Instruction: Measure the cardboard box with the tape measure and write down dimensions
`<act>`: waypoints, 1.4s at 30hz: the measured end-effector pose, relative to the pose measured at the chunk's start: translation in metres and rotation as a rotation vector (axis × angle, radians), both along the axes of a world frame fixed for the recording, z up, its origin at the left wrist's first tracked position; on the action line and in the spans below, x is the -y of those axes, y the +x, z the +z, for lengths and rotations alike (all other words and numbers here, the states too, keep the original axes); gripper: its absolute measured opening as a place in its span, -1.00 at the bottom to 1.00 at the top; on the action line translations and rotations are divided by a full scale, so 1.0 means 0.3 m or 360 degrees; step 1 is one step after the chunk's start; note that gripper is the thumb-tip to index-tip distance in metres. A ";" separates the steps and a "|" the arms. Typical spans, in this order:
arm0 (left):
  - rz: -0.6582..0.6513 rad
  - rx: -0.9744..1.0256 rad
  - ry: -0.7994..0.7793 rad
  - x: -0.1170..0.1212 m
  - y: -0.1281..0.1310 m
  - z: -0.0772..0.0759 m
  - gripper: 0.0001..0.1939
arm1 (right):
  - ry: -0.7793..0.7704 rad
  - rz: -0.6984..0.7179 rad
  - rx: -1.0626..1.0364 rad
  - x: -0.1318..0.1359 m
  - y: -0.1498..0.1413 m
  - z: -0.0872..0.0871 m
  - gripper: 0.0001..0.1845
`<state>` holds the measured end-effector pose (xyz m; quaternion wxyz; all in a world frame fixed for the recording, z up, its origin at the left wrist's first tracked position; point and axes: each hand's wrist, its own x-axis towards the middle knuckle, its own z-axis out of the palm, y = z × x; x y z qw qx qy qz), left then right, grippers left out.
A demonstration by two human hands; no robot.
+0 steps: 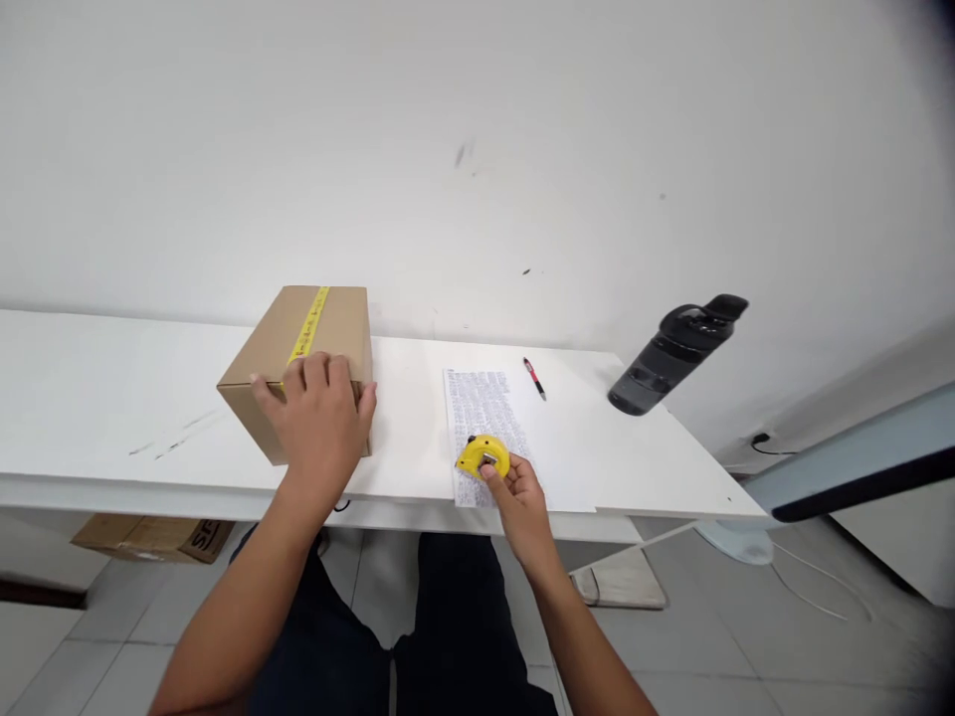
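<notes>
A brown cardboard box (328,323) stands on the white table (111,398), with a yellow measuring tape blade (308,324) running across its top. My left hand (319,418) lies over the box's near top edge, fingers curled down onto the tape's end. My right hand (518,492) holds the yellow tape measure case (483,455) near the table's front edge, over a printed sheet of paper (484,408). No blade is visible between the case and the box.
A red and black pen (534,378) lies behind the sheet. A dark water bottle (675,353) stands at the table's right end. A flat cardboard box (153,537) lies on the floor under the table. A fan base (735,542) and cables sit at the right.
</notes>
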<state>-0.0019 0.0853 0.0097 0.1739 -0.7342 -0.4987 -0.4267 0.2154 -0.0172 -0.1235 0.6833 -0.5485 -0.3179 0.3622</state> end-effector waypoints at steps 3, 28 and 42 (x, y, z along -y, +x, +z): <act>-0.0067 -0.0193 -0.0070 0.044 -0.072 0.004 -0.69 | 0.0057 -0.0039 -0.0032 -0.043 0.038 0.020 -0.47; -0.1054 -0.0277 0.0301 0.425 -0.228 -0.116 -0.71 | 0.0669 0.1099 -0.0210 0.183 -0.221 0.269 -0.48; 0.0010 0.0055 0.0580 -0.050 -0.608 0.001 -0.80 | 0.1080 -0.0164 0.0854 0.176 -0.070 0.236 -0.29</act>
